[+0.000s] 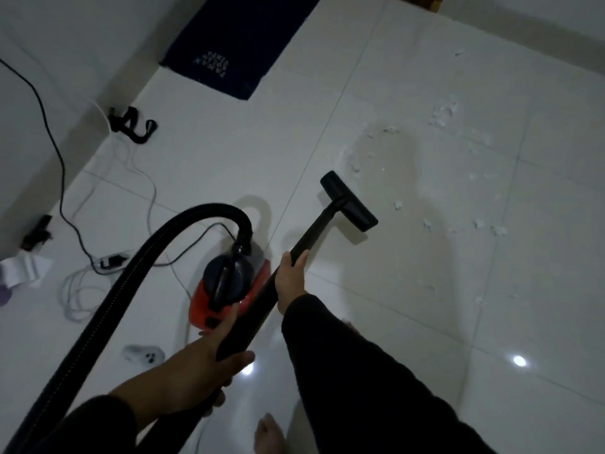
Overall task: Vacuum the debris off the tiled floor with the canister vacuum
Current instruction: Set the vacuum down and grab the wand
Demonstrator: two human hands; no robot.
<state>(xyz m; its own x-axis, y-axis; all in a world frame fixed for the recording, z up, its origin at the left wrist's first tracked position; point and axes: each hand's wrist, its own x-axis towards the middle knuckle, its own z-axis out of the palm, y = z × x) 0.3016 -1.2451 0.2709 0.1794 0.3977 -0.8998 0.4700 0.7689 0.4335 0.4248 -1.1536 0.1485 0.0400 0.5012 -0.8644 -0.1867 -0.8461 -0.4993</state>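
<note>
Hands' grip, left (209,358) and right (289,280), wraps wand (284,267); debris (445,114) beyond nozzle (348,201).

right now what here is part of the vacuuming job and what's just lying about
Part of the job:
left hand and right hand gripping the wand
floor nozzle
hose
red canister
white debris

Lying about:
dark mat
cables
game controller
black strap

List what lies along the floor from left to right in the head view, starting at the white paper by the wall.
White paper → coiled white cable → white game controller → red canister vacuum → black floor nozzle → white debris scraps.
</note>
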